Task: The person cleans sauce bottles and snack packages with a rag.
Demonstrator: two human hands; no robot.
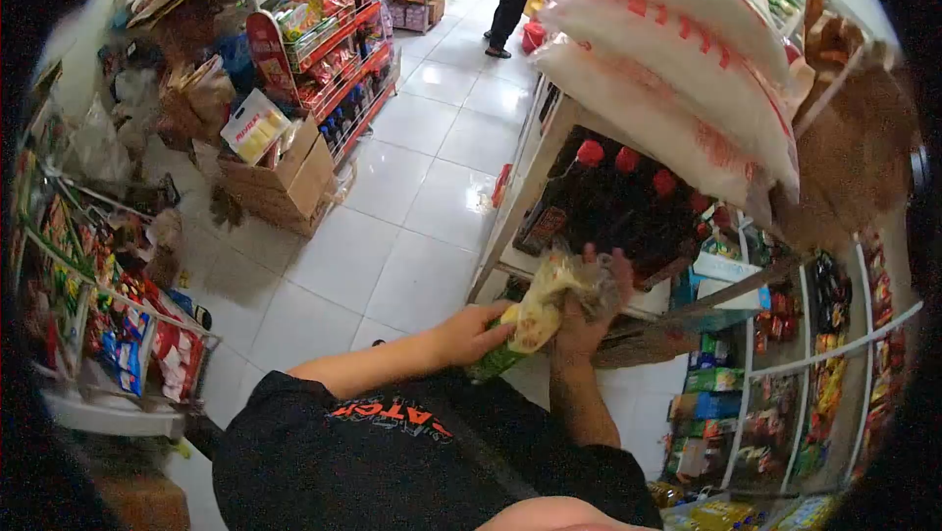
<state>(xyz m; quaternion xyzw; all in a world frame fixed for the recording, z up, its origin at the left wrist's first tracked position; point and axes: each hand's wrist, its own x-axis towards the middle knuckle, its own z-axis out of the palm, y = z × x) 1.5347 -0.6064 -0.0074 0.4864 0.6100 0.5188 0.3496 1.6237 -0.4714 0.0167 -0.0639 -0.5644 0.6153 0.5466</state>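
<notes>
In front of my chest is a clear plastic bag (535, 320) with pale yellow contents and a green lower end; I cannot make out what is inside. My left hand (479, 333) is closed around its lower left side, thumb on top. At the bag's loose, crumpled upper end, my right hand (587, 320) grips the film, some fingers pointing up and slightly blurred. Just beyond my hands stand several dark bottles with red caps (626, 160) on a shelf.
Large white sacks with red print (677, 70) are stacked above the bottles. Packed product shelves (785, 364) line the right. At left are a cardboard box (280, 183), a red display rack (334, 70) and snack packets (128, 335). A person's legs (508, 11) show up the tiled aisle (392, 178).
</notes>
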